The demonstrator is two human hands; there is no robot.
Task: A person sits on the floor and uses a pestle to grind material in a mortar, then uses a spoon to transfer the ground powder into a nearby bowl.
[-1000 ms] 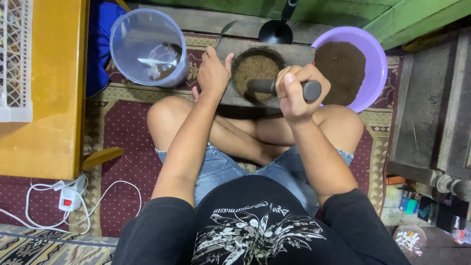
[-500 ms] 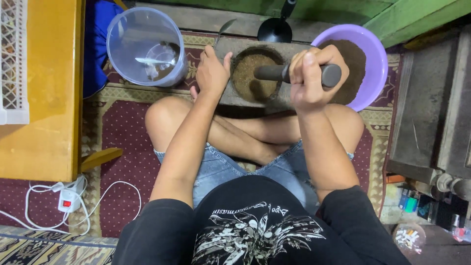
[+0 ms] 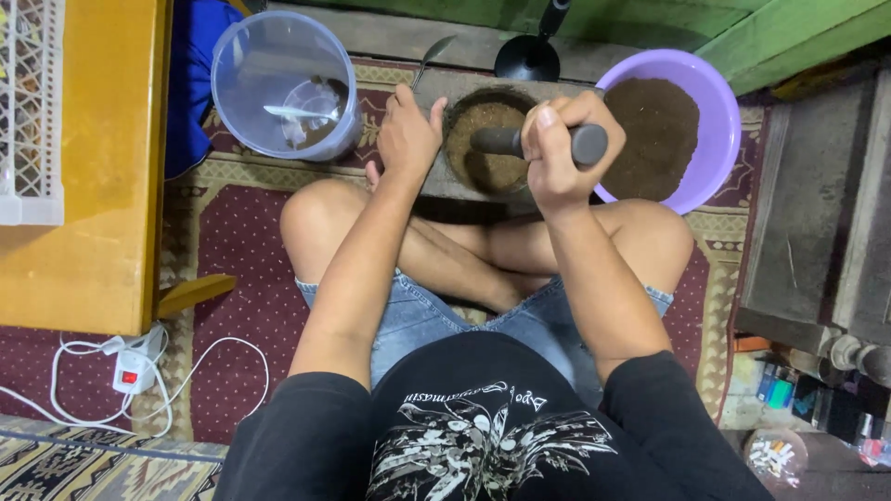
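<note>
**Pounding station: both hands engaged at the stone mortar**

Gripping the dark pestle (image 3: pixel 520 142) is your right hand (image 3: pixel 557 153), all fingers wrapped fully round the shaft near its thick end, with no gap showing. The pestle lies tilted, its narrow end down in the round bowl of the grey stone mortar (image 3: pixel 487 144), touching the brown ground powder (image 3: pixel 483 130) inside.

Your left hand (image 3: pixel 406 137) rests flat against the mortar's left edge, fingers loosely spread over the stone and thumb raised; it presses on the block and encloses nothing.

The mortar stands on the patterned red carpet (image 3: pixel 237 269) just beyond your crossed legs. A purple basin (image 3: pixel 719 139) holding dark powder sits just beside the mortar on its right. A clear plastic tub (image 3: pixel 283 88) with a spoon inside stands to the left, near but apart. A yellow wooden cabinet (image 3: pixel 88 186) occupies the left edge, with a white power strip (image 3: pixel 130 371) below it.
</note>
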